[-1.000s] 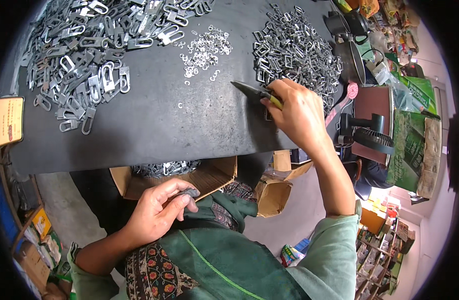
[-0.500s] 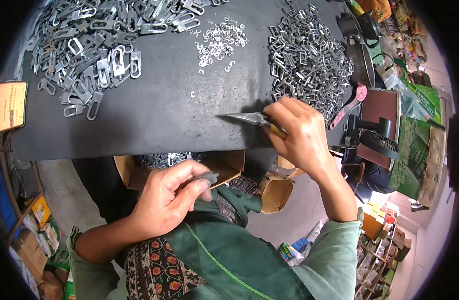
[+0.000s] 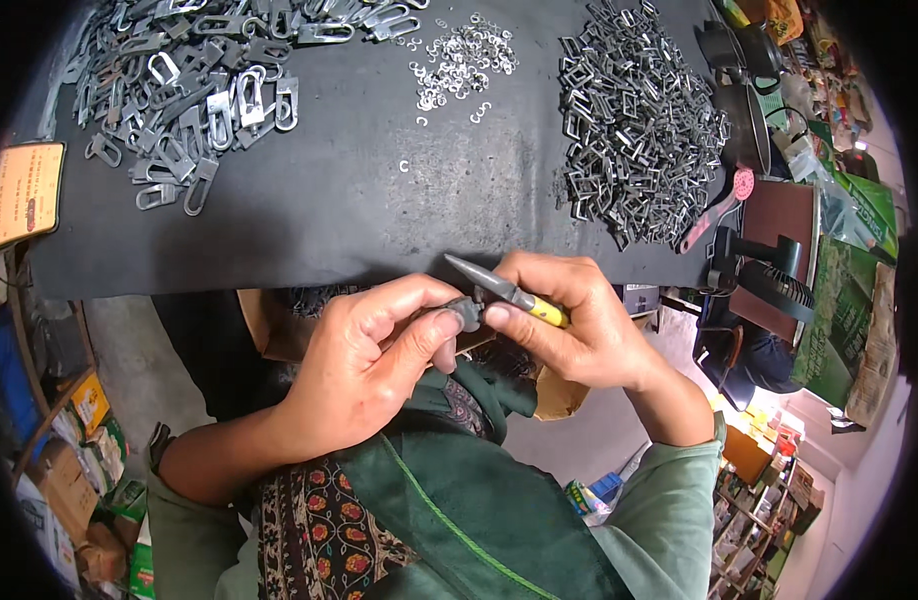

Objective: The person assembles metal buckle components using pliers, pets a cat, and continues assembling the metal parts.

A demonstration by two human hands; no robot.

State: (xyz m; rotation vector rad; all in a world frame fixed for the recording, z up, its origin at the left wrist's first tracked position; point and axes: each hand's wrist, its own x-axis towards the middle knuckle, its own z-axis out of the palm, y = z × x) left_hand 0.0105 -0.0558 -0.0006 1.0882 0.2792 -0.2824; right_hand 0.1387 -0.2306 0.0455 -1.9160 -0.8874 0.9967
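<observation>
My left hand (image 3: 364,365) is closed, pinching a small dark grey metal fitting (image 3: 468,314) between thumb and fingers at the near table edge. Right up against it, my right hand (image 3: 584,325) grips pointed-nose pliers (image 3: 491,281) with a yellow handle. The pliers' tip points up and left, above the fitting. My right thumb and fingertips meet the fitting's right side; whether they pinch a small part there is hard to see. On the dark table lie small C-shaped clips (image 3: 469,62), a heap of long metal clasps (image 3: 204,95) and a heap of small rectangular metal loops (image 3: 639,125).
A cardboard box (image 3: 262,330) sits below the near table edge, behind my hands. Right of the loops are a pink-handled tool (image 3: 714,212) and a small black fan (image 3: 776,288). At the left edge stands a yellowish card-like panel (image 3: 24,195).
My right hand has come from over the tabletop, down and left, to meet my left hand, bringing the pliers along. My left hand still holds the fitting. The view has shifted slightly.
</observation>
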